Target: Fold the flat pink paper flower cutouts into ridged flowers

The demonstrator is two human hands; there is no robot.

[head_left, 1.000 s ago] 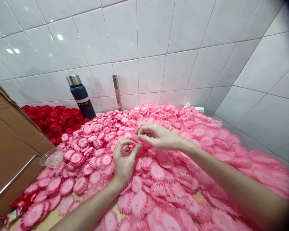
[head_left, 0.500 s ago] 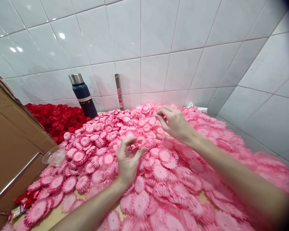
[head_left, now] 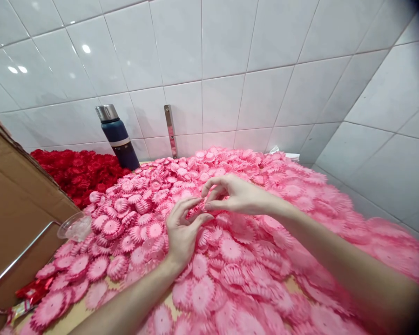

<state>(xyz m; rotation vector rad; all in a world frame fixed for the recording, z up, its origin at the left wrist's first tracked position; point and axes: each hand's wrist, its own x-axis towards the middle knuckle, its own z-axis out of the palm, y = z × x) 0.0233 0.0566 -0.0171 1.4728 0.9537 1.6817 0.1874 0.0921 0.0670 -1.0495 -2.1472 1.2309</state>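
Pink fabric flower pieces (head_left: 230, 250), round with jagged edges, lie heaped under and around both hands. My left hand (head_left: 183, 225) is above the middle of the heap, its fingers curled and the thumb brought toward them. Whatever lies between its fingers is too small to make out. My right hand (head_left: 232, 195) comes in from the right, with thumb and forefinger in a pinch beside the left fingertips. Anything held in that pinch is likewise too small to name.
A dark blue bottle (head_left: 118, 139) with a metal cap stands by the tiled wall. Red flower pieces (head_left: 80, 172) are piled at the back left. A cardboard box (head_left: 17, 200) borders the left side, near a clear plastic bowl (head_left: 75, 226) and a red wrapper (head_left: 35, 291).
My right hand has moved left and toward me, bringing its pinched fingers to my left fingertips. My left hand keeps nearly the same place and curled shape.
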